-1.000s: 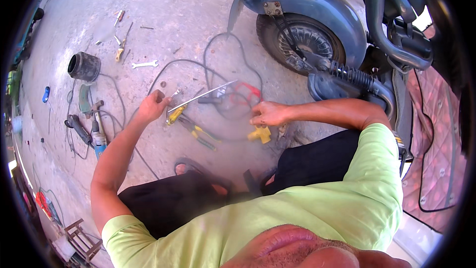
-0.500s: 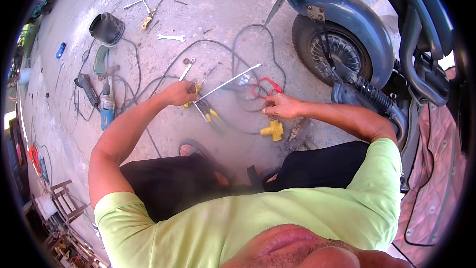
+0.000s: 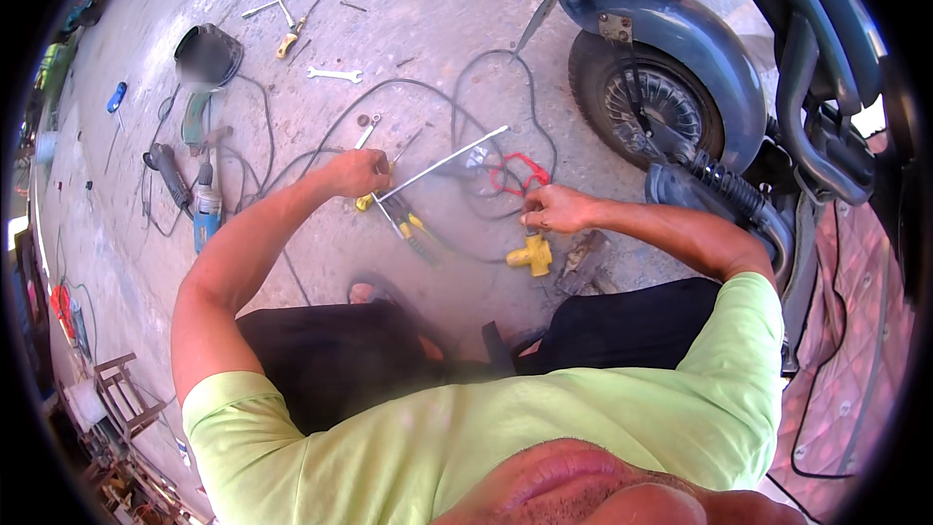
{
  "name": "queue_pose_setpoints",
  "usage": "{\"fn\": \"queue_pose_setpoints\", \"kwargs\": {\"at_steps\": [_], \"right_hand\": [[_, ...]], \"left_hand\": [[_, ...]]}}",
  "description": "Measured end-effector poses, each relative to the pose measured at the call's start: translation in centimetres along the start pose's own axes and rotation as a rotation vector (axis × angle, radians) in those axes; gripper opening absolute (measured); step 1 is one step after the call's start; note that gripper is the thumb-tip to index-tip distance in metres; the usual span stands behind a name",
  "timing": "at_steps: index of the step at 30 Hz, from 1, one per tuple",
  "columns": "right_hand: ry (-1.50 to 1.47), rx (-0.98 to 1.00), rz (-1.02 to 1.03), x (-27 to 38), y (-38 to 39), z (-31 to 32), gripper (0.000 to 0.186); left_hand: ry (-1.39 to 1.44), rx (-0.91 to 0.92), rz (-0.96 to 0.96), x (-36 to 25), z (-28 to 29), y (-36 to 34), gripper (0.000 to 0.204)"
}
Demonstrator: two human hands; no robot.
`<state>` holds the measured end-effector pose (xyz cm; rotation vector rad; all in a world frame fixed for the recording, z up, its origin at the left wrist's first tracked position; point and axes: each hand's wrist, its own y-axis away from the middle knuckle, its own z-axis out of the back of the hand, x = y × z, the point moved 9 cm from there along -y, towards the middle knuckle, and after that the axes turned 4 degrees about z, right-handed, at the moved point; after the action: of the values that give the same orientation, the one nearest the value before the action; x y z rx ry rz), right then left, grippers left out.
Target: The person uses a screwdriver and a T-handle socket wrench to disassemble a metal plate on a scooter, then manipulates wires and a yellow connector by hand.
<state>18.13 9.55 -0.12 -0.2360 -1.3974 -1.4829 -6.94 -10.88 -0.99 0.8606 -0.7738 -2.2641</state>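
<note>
My left hand (image 3: 361,174) is closed, fingertips down, beside a yellow-handled screwdriver (image 3: 364,202) and the long silver bar wrench (image 3: 442,164). What its fingers hold, if anything, is hidden. Pliers with yellow-and-black grips (image 3: 416,222) lie just nearer to me, and a combination wrench (image 3: 367,133) lies beyond the hand. On the right, my right hand (image 3: 558,209) pinches its fingers together right above a yellow branching socket adapter (image 3: 530,255). A small dark part shows between fingertips and adapter, too little to name. Red cord (image 3: 519,174) lies in a loop just past that hand.
A scooter wheel (image 3: 653,102) under a grey-blue mudguard stands at the right. Black cable (image 3: 408,81) loops over the concrete floor. Further left lie a blue power tool (image 3: 207,211), a black bucket-like container (image 3: 208,54), an open-ended wrench (image 3: 334,74) and a Y-shaped wrench (image 3: 285,2).
My left hand has shifted slightly away from me, uncovering less of the screwdriver's upper handle. My right hand stays above the yellow adapter, moved only a little.
</note>
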Motion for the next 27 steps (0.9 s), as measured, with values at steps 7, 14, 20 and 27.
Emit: {"fn": "queue_pose_setpoints", "kwargs": {"at_steps": [7,14,20,27], "right_hand": [[0.209,-0.038,0.060,0.2,-0.4,0.5,0.044],[-0.084,-0.072,0.273,-0.4,0.0,-1.4,0.043],[0.062,-0.004,0.407,-4.9,-5.6,-2.0,0.060],[0.070,0.026,0.107,-2.1,-2.8,-1.4,0.062]], "left_hand": [[0.052,0.044,0.015,-4.6,1.2,1.7,0.091],[0.033,-0.447,-0.954,-31.8,14.5,17.7,0.105],[0.300,-0.800,-1.357,-34.0,20.3,26.4,0.099],[0.364,-0.880,-1.364,-32.8,20.8,27.4,0.100]]}}
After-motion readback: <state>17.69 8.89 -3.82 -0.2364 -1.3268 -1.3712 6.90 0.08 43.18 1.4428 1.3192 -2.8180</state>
